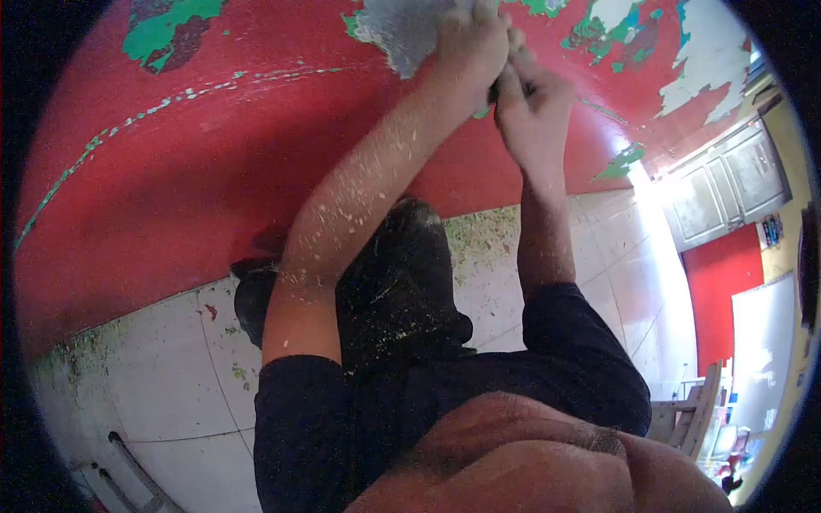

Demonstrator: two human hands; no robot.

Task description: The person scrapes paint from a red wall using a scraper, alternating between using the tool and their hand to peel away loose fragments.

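Note:
Both my hands are raised together against a red painted wall [214,162]. My left hand [472,43] is closed and pressed to the edge of a grey patch [402,30] where the paint has come off. Just below it, touching it, is my right hand [534,103], wrapped around something small and dark [499,89]; most of that object is hidden by the fingers. Pale paint flakes speckle my left forearm [359,197]. My dark sleeves and dark trousers [402,291] fill the lower middle.
The wall shows peeled spots of green, white and grey [701,60] along its top. White floor tiles [162,376] carry paint flakes near the wall's foot. Grey cabinets [735,179] stand at right, and a pale wooden frame [697,410] at lower right.

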